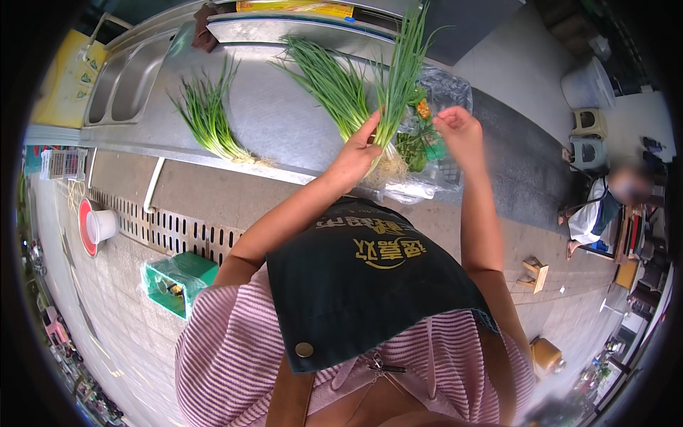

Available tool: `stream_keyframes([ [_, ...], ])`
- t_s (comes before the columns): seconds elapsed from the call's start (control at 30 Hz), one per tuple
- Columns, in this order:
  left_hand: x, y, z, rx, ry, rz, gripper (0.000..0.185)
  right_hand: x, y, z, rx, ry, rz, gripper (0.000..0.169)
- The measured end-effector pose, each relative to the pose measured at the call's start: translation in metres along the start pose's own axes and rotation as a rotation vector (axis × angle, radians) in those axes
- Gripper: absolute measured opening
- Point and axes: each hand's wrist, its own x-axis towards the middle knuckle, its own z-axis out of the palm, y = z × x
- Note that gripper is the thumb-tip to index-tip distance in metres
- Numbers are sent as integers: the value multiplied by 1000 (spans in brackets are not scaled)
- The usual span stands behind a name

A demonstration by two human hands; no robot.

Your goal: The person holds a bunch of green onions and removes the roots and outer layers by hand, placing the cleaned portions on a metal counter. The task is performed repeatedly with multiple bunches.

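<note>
A bunch of long scallions [397, 80] stands up from my left hand [357, 152], which grips it low, near the white stems. Behind that hand a thicker pile of scallions [328, 80] lies on the stainless steel counter [267, 107], its stringy roots towards me. My right hand [461, 133] is raised just right of the bunch, thumb and fingers drawn together; whether anything small is between them is hidden by blur. Below and beside it are leafy scraps [413, 149] on a clear plastic bag [451, 91]. Farther left lies a smaller bunch of scallions [211, 117].
A double sink [136, 85] is set in the counter's left end. A metal ledge [299, 29] runs along its back. Below left stand a green bin [181, 280] with a bag liner and a red basin [88, 224]. A wooden stool [533, 275] and a seated person [592, 208] are at right.
</note>
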Motion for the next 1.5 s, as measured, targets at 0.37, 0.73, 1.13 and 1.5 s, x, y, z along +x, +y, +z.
stream_keyframes([
  [0.37,-1,3,6,99,237,62,90,-20,-38,62,-96,-103,17,18],
  [0.73,2,6,-1,-579,255,-308,34,-22,-41,58,428,-323,215,6],
  [1.13,13,-9,-9,-778,103,-439,17,-32,-37,67,247,-67,-231,9],
  [1.5,9,4,-2,-813,146,-420,15,-40,-46,60,94,-81,-435,9],
])
